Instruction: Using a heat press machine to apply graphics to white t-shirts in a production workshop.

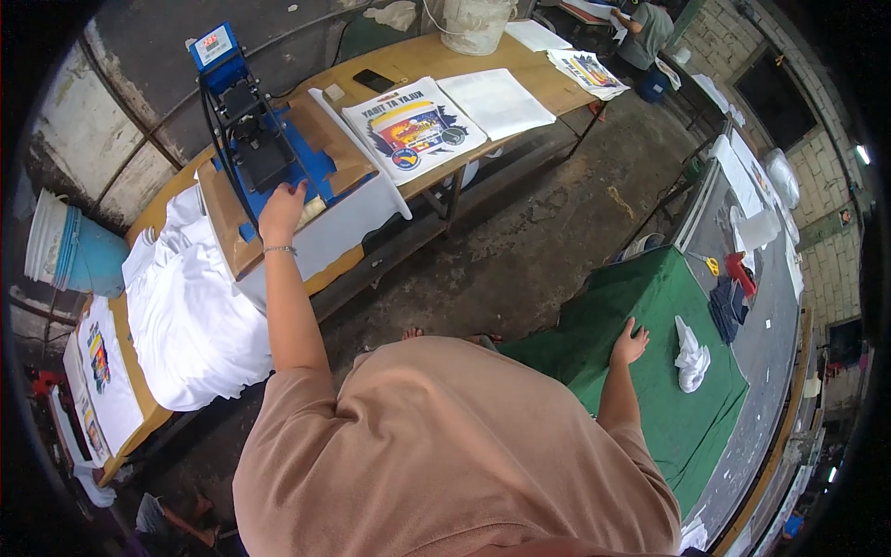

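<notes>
On the left, a blue heat press (264, 158) stands on the long table with its black upper part over a brown-covered bed. My left hand (282, 212) is at the front of the press, fingers curled over the heat press handle (314, 210), whose tan end shows beside it. White cloth (353, 218) hangs out from under the press bed. On the right, my right hand (631, 343) lies with fingers stretched on a green cloth (594, 320) that covers part of the dark table. A crumpled white cloth (690, 355) lies just beyond that hand.
White shirts (195, 316) are heaped left of the press. Printed sheets (415, 128), a white stack (497, 102), a phone (373, 81) and a bucket (475, 26) stand along the wooden table. Yellow scissors (712, 265) lie on the dark table. Another person (648, 37) works far back.
</notes>
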A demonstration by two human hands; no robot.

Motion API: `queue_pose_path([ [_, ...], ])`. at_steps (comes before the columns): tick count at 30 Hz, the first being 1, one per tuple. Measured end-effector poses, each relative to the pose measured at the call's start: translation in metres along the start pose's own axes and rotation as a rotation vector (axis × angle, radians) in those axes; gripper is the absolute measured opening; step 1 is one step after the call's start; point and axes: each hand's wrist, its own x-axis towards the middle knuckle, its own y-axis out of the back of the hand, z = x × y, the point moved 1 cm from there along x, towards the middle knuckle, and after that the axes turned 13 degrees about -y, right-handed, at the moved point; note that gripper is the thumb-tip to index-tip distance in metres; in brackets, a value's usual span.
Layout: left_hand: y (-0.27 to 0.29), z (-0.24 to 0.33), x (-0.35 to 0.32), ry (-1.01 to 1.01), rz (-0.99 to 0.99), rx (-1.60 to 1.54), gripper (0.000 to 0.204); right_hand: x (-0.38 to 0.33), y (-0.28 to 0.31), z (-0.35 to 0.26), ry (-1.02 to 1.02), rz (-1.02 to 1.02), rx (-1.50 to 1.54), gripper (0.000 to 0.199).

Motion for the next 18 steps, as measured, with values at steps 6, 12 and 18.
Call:
queue_pose_path([
  [6, -0.0003, -0.0001, -0.0001, -0.004, 0.010, 0.010, 0.052, 0.0001, -0.0012, -0.0004, 0.000, 0.025, -0.001, 0.070],
  [12, -0.0004, -0.0016, -0.0001, -0.022, 0.017, 0.013, 0.052, 0.0025, -0.0034, 0.0022, 0.016, 0.030, 0.016, 0.068],
  [18, -0.0008, -0.0008, 0.0016, -0.070, 0.006, 0.000, 0.051, 0.0023, -0.0028, 0.0023, 0.013, 0.037, 0.041, 0.067],
])
